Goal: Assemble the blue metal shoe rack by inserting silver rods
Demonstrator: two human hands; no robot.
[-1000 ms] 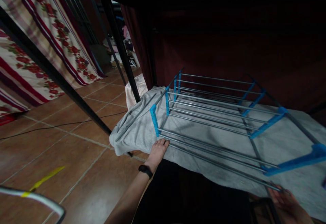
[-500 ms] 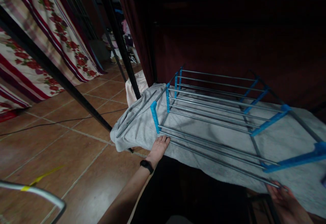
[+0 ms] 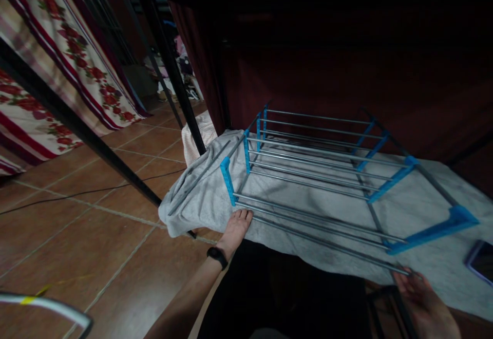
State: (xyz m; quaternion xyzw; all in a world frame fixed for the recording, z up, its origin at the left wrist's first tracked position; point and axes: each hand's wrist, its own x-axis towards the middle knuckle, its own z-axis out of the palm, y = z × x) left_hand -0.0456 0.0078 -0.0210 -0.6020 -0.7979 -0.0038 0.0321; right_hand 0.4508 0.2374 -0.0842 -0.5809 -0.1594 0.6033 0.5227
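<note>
A rack of thin metal rods joined by blue plastic brackets lies on a grey blanket. Along its near side runs a loose-looking metal rod, close to the blanket's front edge. My left hand, with a black band at the wrist, has its fingers curled over the rod's left end, below a blue bracket. At the opposite end, my right hand grips the rod with thumb and fingers. Part of that hand's grip lies in shadow.
Black metal posts rise at the left of the blanket. A flowered curtain hangs beyond the tiled floor, where a dark cable runs. A phone-like object lies at right. A curved white tube stands lower left.
The view has shifted slightly, so the rack appears farther left and more of the phone-like object shows at right. Both hands keep their places on the rod.
</note>
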